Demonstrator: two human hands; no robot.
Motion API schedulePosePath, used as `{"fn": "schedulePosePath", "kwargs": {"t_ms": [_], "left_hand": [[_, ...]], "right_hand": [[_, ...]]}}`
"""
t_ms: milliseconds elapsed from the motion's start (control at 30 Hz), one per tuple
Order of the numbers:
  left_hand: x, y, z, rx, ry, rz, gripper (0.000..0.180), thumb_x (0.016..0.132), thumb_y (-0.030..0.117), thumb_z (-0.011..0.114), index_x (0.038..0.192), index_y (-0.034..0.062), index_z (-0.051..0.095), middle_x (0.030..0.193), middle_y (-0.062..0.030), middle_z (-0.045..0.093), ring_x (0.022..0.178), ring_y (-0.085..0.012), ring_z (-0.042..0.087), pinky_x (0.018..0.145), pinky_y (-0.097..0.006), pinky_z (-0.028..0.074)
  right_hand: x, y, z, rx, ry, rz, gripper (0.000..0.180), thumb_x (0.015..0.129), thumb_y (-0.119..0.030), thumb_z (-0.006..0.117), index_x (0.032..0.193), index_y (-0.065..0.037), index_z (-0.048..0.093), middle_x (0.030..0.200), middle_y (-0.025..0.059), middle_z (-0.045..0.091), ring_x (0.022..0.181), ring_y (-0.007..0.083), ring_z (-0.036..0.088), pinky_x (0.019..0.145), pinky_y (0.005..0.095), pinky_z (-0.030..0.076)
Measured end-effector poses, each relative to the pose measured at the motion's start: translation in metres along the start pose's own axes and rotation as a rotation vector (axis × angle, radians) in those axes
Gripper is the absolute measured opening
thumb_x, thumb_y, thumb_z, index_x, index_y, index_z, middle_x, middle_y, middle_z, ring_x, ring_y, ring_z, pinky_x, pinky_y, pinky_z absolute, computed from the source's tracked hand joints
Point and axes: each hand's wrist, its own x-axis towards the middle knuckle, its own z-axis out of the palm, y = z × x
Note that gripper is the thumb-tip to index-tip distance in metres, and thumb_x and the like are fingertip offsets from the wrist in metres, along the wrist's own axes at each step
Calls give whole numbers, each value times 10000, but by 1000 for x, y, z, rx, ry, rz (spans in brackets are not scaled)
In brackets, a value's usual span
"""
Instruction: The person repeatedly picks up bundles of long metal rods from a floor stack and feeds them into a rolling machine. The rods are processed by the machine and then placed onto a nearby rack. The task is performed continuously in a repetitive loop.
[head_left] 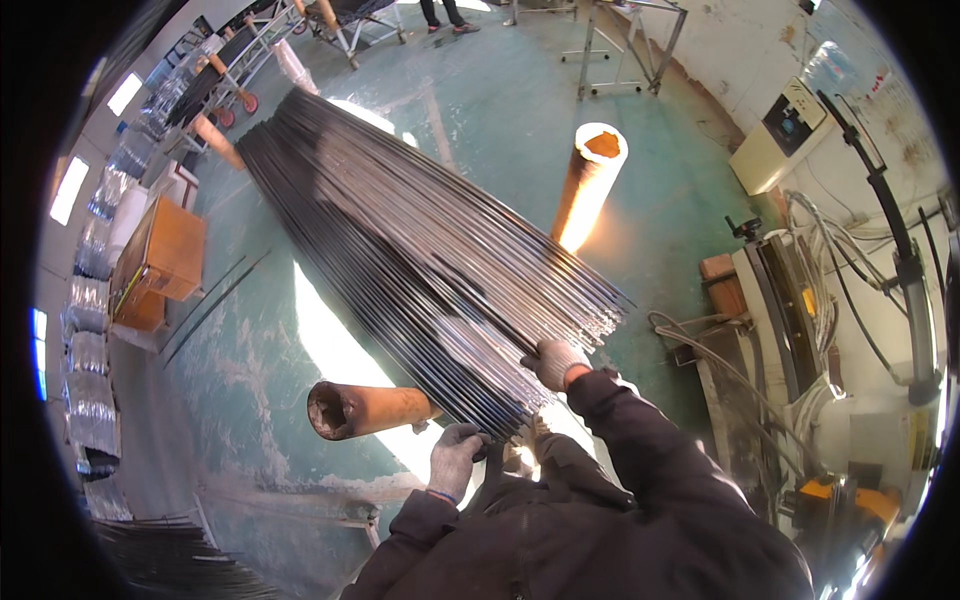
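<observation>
Rods: a broad sheaf of long, thin, dark metallic-looking rods, lying side by side, dark grey to black along the left and paler grey-brown where light strikes the right; the near ends glint silver and stand slightly uneven.
Rod position: slanting from upper left down to the wearer's body, between two orange-brown hollow cylinders, the farther one and the nearer one.
Right hand: the right hand, in a whitish knitted glove, has its fingers curled around a dark rod or a few at the near end.
Left hand: the left hand, gloved alike, has its fingertips at the rod ends on the left edge; whether they pinch one, I cannot tell.
Hidden: the right fingertips, and whatever bears the sheaf from beneath.
Cut off: a second dark stack of rods, by the rim at lower left; a person's legs, at the top edge.
Hard to make out: the far rod ends, merging into one dark mass, and whether the rods are solid or hollow.
Cylinders: round-walled, open-mouthed; the farther one's side glares in sunlight.
Floor: green floor, scuffed with pale worn patches.
Sleeves: dark cloth sleeves, creased.
</observation>
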Motion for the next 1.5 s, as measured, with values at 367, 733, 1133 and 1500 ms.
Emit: {"fn": "schedulePosePath", "kwargs": {"t_ms": [367, 733, 1133, 1500], "left_hand": [[127, 0, 6, -604, -302, -244, 342, 1160, 385, 595, 1224, 50, 621, 1314, -189, 680, 1241, -360, 650, 1105, -542, 538], [-4, 10, 124, -660, -569, -315, 104, 1036, 94, 656, 1088, 12, 620, 998, -140, 596, 975, -330, 601, 929, -488, 547], [-223, 33, 396, -269, -985, 115, 75, 1136, 136, 643, 1187, 83, 655, 996, -22, 656, 917, -173, 633, 903, -397, 552], [-271, 13, 557, -179, -1363, 49, 295, 978, 35, 671, 1269, 32, 622, 1196, -96, 653, 1182, -288, 642, 1242, -539, 476]], "right_hand": [[-506, 171, 77, -174, 225, 484, 419, 916, -501, 860, 1024, -98, 828, 851, 204, 786, 820, 395, 789, 766, 504, 615], [-623, 302, 289, 281, 995, 708, 180, 930, -161, 788, 871, -86, 635, 809, 145, 666, 819, 354, 706, 718, 525, 557], [-826, 410, 244, 856, 1955, 833, 460, 1014, -151, 721, 1453, -56, 621, 1401, 171, 703, 1305, 300, 653, 1154, 503, 513], [-889, 444, 116, 1749, 2272, -443, 366, 1079, -20, 712, 1427, 38, 614, 1295, 157, 741, 1238, 323, 735, 1196, 604, 548]]}}
